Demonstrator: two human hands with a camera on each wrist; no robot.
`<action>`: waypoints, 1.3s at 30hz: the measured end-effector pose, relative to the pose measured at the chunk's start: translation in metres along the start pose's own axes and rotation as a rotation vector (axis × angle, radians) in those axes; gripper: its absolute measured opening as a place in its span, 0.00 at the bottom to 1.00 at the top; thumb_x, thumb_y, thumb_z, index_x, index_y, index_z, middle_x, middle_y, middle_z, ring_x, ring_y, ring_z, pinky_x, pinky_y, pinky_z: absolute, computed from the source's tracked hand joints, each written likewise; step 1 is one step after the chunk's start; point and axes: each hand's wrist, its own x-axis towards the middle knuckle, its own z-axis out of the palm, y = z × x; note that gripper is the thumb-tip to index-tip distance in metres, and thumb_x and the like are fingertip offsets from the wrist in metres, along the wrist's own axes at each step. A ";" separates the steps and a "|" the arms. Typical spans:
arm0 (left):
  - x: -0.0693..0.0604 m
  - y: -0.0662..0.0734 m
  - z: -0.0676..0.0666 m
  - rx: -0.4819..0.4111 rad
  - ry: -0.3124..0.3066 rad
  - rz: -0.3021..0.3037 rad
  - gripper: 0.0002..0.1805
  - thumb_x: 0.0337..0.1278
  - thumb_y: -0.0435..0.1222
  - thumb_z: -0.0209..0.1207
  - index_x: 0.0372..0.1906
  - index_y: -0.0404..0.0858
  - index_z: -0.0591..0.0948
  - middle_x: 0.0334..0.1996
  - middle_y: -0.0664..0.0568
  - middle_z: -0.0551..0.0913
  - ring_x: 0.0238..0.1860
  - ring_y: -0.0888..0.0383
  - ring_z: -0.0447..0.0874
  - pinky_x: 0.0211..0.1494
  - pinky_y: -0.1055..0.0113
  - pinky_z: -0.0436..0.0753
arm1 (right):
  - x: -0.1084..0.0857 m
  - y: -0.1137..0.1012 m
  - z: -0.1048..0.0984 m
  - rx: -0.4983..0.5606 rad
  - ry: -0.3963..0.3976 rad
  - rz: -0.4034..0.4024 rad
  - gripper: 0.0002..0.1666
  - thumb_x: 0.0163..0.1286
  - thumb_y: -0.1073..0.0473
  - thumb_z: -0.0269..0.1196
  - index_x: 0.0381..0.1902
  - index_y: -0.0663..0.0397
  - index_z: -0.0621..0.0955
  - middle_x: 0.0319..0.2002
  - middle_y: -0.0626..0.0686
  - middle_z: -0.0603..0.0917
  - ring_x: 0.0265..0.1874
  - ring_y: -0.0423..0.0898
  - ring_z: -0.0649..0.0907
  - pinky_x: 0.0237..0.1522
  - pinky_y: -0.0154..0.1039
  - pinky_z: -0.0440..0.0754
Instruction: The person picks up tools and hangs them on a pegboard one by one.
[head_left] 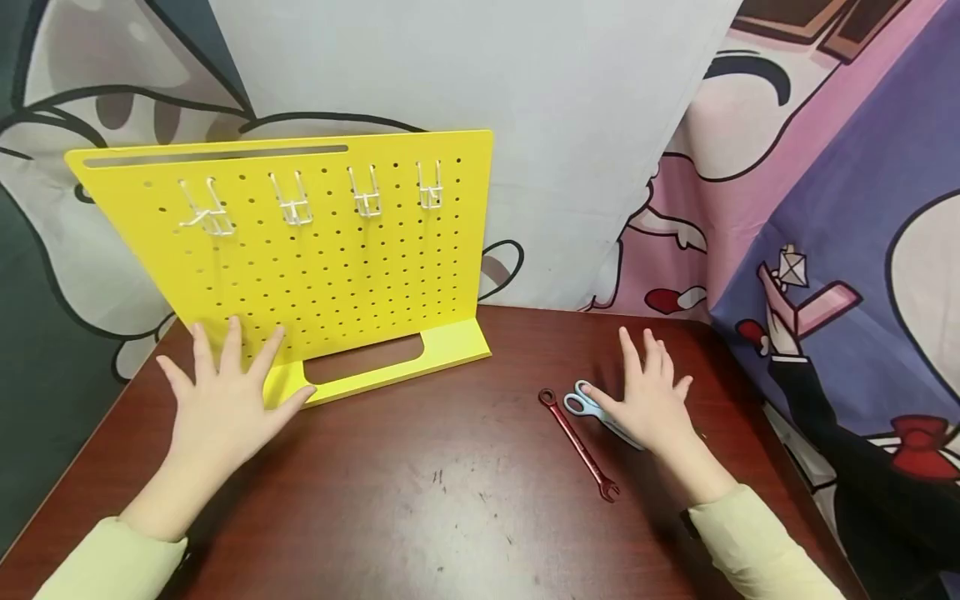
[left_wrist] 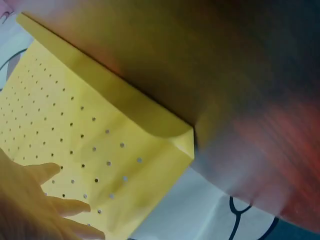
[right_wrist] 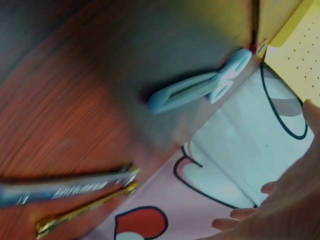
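My left hand (head_left: 225, 400), fingers spread straight, is in front of the lower left of a yellow pegboard (head_left: 405, 275); whether it touches the board is unclear. Over the table on the right, my right hand (head_left: 651, 398) has its fingers extended and holds nothing. Beside and partly under its thumb lie light-blue scissors (right_wrist: 195, 86). A dark red combination wrench (head_left: 576, 444) lies just left of them. The right wrist view also shows a slim grey item (right_wrist: 75, 189) with lettering and a thin gold-coloured tool (right_wrist: 87, 209), both largely hidden in the head view.
Several white wire hooks (head_left: 294, 208) hang in a row along the pegboard's upper part. The board stands on a yellow base (head_left: 450, 343) at the back left of the dark red-brown table (head_left: 420, 500). Cartoon-printed cloth (head_left: 570, 167) hangs behind and at the sides.
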 end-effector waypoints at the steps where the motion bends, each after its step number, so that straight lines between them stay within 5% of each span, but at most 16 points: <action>1: 0.000 -0.001 -0.002 -0.001 0.020 0.008 0.49 0.62 0.66 0.59 0.82 0.47 0.64 0.80 0.23 0.54 0.80 0.14 0.37 0.70 0.09 0.36 | 0.001 -0.002 0.001 0.016 0.020 -0.012 0.65 0.67 0.30 0.68 0.87 0.48 0.48 0.84 0.72 0.48 0.81 0.76 0.51 0.65 0.93 0.48; 6: 0.000 -0.007 -0.012 -0.014 0.147 0.059 0.46 0.60 0.64 0.59 0.79 0.46 0.68 0.80 0.24 0.56 0.82 0.19 0.42 0.75 0.13 0.41 | 0.009 -0.014 0.005 0.095 0.108 -0.087 0.57 0.72 0.43 0.69 0.86 0.54 0.53 0.82 0.72 0.55 0.78 0.75 0.60 0.73 0.82 0.59; 12: 0.005 -0.018 -0.027 -0.078 0.356 0.098 0.46 0.63 0.68 0.45 0.76 0.42 0.72 0.78 0.24 0.61 0.80 0.21 0.54 0.80 0.20 0.48 | 0.026 -0.035 0.006 0.209 0.179 -0.157 0.49 0.73 0.54 0.69 0.84 0.60 0.59 0.80 0.69 0.62 0.78 0.69 0.64 0.78 0.70 0.65; 17: 0.009 -0.032 -0.035 -0.108 0.497 0.047 0.48 0.68 0.69 0.39 0.73 0.35 0.73 0.75 0.23 0.67 0.76 0.21 0.62 0.83 0.25 0.52 | 0.043 -0.054 0.006 0.321 0.222 -0.208 0.43 0.74 0.57 0.68 0.81 0.60 0.65 0.78 0.66 0.69 0.78 0.64 0.68 0.79 0.64 0.67; 22: 0.010 -0.046 -0.036 -0.186 0.595 -0.024 0.44 0.69 0.62 0.46 0.73 0.32 0.73 0.73 0.24 0.69 0.74 0.21 0.65 0.82 0.28 0.57 | 0.059 -0.072 0.007 0.403 0.243 -0.223 0.40 0.76 0.58 0.67 0.80 0.58 0.67 0.75 0.63 0.73 0.76 0.60 0.72 0.77 0.61 0.71; 31: 0.023 -0.065 -0.033 -0.344 0.560 -0.226 0.36 0.71 0.47 0.55 0.78 0.34 0.70 0.76 0.29 0.69 0.79 0.31 0.62 0.85 0.38 0.57 | 0.090 -0.100 0.022 0.583 0.302 -0.212 0.32 0.73 0.65 0.67 0.73 0.62 0.75 0.68 0.62 0.82 0.68 0.58 0.81 0.72 0.54 0.78; 39: 0.038 -0.063 -0.021 -0.463 0.526 -0.376 0.32 0.72 0.37 0.60 0.77 0.36 0.71 0.72 0.32 0.75 0.76 0.34 0.70 0.83 0.42 0.65 | 0.113 -0.125 0.037 0.720 0.244 -0.155 0.28 0.76 0.64 0.65 0.72 0.60 0.77 0.66 0.61 0.84 0.67 0.58 0.82 0.69 0.58 0.82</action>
